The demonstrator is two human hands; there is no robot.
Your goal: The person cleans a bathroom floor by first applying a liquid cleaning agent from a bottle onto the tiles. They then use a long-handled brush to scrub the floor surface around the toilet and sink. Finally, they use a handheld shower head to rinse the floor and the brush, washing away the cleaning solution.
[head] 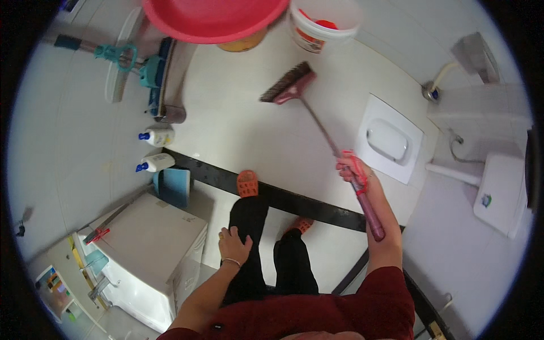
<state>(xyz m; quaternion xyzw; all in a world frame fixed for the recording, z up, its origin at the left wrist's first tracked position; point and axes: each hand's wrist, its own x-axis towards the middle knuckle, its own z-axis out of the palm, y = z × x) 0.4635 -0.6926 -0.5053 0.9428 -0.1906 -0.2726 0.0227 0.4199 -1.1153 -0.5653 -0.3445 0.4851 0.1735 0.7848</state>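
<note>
My right hand point(352, 171) grips the handle of a broom point(319, 121), close to a red cord loop tied on it. The broom's dark bristled head with its reddish base is over the pale floor point(238, 114), pointing away from me; whether the bristles touch the floor I cannot tell. My left hand point(236, 246) rests on or just over my left thigh, fingers spread, holding nothing. I wear orange clogs point(247, 183); one is at the black threshold strip point(314, 206), the other behind it.
A squat toilet point(389, 140) is set in the floor at right. Ahead stand a red basin point(216, 21) and a white bucket point(321, 32). Along the left wall are a teal squeeze mop point(151, 72), two white bottles point(159, 162), a blue dustpan point(174, 187) and a sink point(136, 293).
</note>
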